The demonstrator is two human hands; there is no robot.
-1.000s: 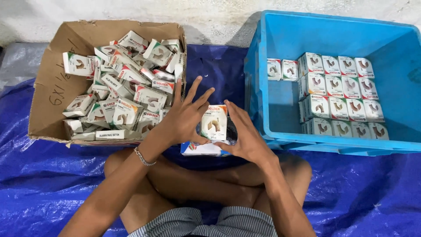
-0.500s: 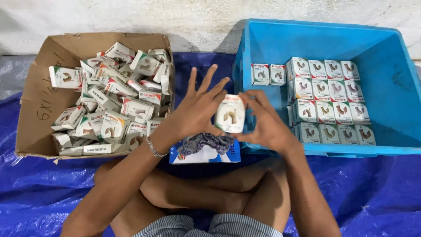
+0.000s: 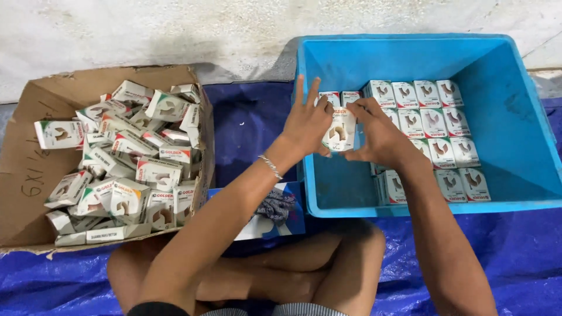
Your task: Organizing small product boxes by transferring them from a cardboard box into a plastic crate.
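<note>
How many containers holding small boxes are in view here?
2: a cardboard carton on the left with loosely piled boxes, and a blue plastic crate on the right with boxes in neat rows. Nothing suggests another is hidden.

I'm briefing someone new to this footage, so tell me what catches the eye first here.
Both hands meet over the blue plastic crate on the right: the left hand and right hand hold one small white carton just above its inside. Behind them, matching cartons stand in neat rows in the crate. On the left, an open cardboard box holds a loose jumble of the same cartons.
</note>
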